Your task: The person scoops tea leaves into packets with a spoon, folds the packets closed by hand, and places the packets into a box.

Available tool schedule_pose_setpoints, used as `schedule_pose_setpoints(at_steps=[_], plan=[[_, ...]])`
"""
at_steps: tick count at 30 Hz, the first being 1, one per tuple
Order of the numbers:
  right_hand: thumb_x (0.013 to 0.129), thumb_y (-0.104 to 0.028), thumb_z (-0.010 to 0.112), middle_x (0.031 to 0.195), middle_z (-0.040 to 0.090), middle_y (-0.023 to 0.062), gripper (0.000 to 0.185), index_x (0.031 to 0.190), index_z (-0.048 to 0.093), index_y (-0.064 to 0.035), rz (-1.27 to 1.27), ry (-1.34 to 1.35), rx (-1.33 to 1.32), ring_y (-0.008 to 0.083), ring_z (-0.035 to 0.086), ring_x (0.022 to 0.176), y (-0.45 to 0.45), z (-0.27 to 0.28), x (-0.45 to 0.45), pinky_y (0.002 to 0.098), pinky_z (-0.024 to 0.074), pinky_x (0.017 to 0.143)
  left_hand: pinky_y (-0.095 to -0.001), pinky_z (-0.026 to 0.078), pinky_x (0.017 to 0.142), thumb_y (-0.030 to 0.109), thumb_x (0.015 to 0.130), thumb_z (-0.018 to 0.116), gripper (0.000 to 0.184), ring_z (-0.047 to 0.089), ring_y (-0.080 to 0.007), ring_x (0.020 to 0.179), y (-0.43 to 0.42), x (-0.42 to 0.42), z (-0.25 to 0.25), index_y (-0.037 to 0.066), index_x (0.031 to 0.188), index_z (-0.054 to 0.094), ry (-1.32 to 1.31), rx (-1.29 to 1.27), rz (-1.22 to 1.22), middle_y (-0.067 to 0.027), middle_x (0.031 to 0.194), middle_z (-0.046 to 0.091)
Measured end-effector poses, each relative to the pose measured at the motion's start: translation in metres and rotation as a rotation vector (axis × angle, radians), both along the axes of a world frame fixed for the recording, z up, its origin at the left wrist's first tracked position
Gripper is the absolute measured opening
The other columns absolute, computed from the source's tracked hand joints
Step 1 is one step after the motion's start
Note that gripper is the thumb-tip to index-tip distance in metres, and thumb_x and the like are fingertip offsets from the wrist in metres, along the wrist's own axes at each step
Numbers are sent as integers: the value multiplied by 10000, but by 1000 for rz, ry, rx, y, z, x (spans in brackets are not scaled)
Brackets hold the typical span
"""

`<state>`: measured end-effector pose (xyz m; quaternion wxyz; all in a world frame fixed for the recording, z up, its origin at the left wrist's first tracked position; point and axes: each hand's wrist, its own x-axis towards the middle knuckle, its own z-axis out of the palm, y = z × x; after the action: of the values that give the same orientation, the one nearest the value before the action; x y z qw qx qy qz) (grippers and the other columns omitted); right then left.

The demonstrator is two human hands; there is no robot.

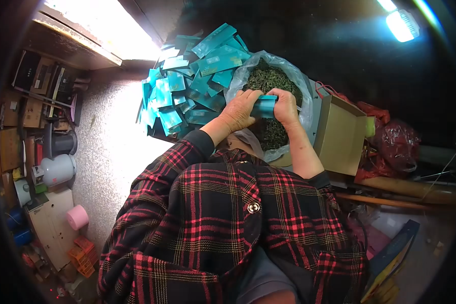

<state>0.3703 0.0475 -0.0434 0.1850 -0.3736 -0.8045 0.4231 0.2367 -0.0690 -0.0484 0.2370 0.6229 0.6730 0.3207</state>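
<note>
- The left hand (239, 110) and right hand (287, 107) are gripping one packet (265, 107), its ends hidden.
- Beneath them, one bag (303, 86) of leaves (271, 78) is lying partly covered.
- To their left, more packets (220, 63) are overlapping, uncountable.
- To their right, one box (340, 137) is sitting open.

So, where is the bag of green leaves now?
In the head view, the bag is right of upper centre, between the pile of blue packets and the open box.

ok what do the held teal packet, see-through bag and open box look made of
Teal packet: probably foil or coated film, judging by its smooth sheen. Bag: thin translucent plastic, crinkled around the rim. Open box: likely cardboard, matte tan with flat, straight-edged walls.
</note>
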Motion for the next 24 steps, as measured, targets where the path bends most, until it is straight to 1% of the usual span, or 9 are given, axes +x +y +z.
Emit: schedule_pose_setpoints(at_steps=[5,9,10,12,13,16,17,20,24], plan=[[756,-94,637,636,589,10,102,826,638,-20,-41,160,-272,101,553,579,2,-1,1,247,432,537,-411,407,932,117,603,735,681,473,-374,1081,-4,-1,-17,69,1214,440,-42,41,48,-169,1141,518],[769,-105,648,646,567,7,189,924,607,-3,-177,313,-513,80,522,573,-12,27,32,228,405,515,-403,405,946,126,616,750,691,477,-369,1112,-5,-5,-20,58,1227,434,-111,105,95,-176,1166,518],[769,-105,648,646,567,7,189,924,607,-3,-179,313,-511,80,522,573,-18,23,43,228,405,515,-401,405,948,128,622,753,692,482,-367,1114,-6,-6,-20,58,1231,432,-124,95,103,-178,1167,520],[805,-89,620,644,532,-9,182,974,582,-35,-348,115,-581,61,443,458,-29,-2,60,209,347,403,-398,405,950,131,628,755,693,486,-365,1116,-6,-8,-19,57,1235,430,-138,89,110,-180,1168,522],[805,-89,620,644,532,-9,182,974,582,-35,-352,113,-579,61,443,458,-29,-17,62,209,347,403,-398,409,945,137,632,755,686,491,-365,1108,-7,-8,-19,57,1233,433,-138,88,108,-180,1161,526],[768,-97,660,624,526,6,233,968,587,-4,-684,276,-380,70,471,478,-32,-48,63,218,370,438,-399,415,936,148,641,754,673,500,-366,1094,-6,-7,-21,57,1228,439,-138,87,104,-180,1148,534],[768,-97,660,624,526,6,233,968,587,-4,-690,273,-382,70,471,478,-30,-56,63,218,370,438,-398,416,935,151,642,753,667,502,-365,1092,-6,-6,-22,57,1226,443,-142,78,109,-180,1148,535],[775,-84,637,620,543,23,165,918,605,-9,-745,528,-326,95,474,422,-8,-62,41,238,375,396,-397,418,933,158,645,751,657,506,-364,1089,-3,-8,-22,58,1221,451,-140,70,117,-179,1150,536],[817,-85,589,626,531,26,142,941,585,-18,-788,509,-268,89,473,429,22,-86,43,223,353,355,-395,413,939,166,646,746,648,500,-363,1100,-4,-7,-19,57,1217,459,-107,55,127,-181,1158,535]])
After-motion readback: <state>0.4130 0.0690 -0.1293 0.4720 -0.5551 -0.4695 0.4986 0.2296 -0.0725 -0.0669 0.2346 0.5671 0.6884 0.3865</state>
